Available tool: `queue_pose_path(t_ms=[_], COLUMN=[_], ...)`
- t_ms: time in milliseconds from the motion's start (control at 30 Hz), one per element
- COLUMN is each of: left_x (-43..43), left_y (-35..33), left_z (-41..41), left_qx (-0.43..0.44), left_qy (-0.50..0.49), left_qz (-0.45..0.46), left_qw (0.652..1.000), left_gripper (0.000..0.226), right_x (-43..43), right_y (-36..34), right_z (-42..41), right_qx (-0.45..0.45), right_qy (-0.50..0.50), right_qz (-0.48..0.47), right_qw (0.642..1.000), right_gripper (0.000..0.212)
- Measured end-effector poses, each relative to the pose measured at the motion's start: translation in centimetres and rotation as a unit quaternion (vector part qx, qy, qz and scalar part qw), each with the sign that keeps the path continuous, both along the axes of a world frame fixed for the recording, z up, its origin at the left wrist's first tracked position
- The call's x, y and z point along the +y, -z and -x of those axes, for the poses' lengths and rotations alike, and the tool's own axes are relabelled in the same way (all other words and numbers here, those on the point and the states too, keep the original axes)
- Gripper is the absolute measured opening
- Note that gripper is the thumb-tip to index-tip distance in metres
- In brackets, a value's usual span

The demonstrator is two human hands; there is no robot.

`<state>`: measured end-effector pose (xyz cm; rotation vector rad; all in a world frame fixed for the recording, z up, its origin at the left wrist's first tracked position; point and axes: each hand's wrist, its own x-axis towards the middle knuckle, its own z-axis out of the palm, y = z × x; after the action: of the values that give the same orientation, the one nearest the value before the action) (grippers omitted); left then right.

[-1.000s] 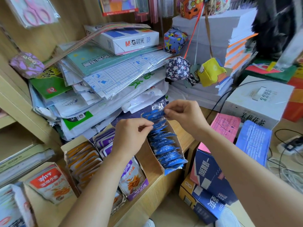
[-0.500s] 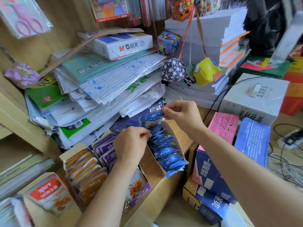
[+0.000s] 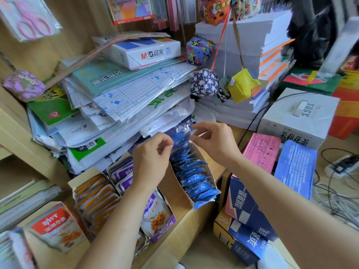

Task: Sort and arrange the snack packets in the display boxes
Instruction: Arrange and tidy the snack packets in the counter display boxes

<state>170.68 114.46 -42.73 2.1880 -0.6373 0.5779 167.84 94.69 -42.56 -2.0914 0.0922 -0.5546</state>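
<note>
Blue packet (image 3: pixel 179 137): light, thin, probably slick foil; best held by its sealed edges.
Left hand (image 3: pixel 152 160): grip pinches its left edge.
Right hand (image 3: pixel 212 141): grip pinches its right edge.

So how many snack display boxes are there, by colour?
Orange-packet box: 1
Purple-packet box: 1
Blue-packet box: 1, where the left hand and right hand pinch a blue packet
Red-fronted box: 1
Total: 4
Something at the left edge is too cut off to count.

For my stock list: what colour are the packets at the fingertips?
The packets are blue, seen in the head view.
</note>
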Motion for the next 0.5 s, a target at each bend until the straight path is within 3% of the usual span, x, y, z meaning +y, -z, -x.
queue_pose_path(t_ms=[200,300,400,500], left_x=[0.5,0.2,0.1,0.1], left_y=[0.8,0.7,0.8,1.3], left_z=[-2.2,-2.2,-2.5,-2.9], left_qx=[-0.016,0.009,0.028,0.027], left_qy=[-0.019,0.002,0.008,0.005], left_qz=[-0.02,-0.064,-0.133,-0.183], left_qw=[0.999,0.998,0.991,0.983], left_gripper=[0.021,0.011,0.024,0.02], right_x=[-0.6,-0.7,-0.9,-1.0], right_y=[1.5,2.1,1.9,1.9], right_z=[0.4,0.3,0.3,0.3], right_qx=[0.042,0.026,0.024,0.025], right_qy=[-0.094,-0.098,-0.103,-0.105], right_qz=[0.137,0.147,0.143,0.138], right_qw=[0.985,0.984,0.984,0.985], right_gripper=[0.014,0.013,0.01,0.01])
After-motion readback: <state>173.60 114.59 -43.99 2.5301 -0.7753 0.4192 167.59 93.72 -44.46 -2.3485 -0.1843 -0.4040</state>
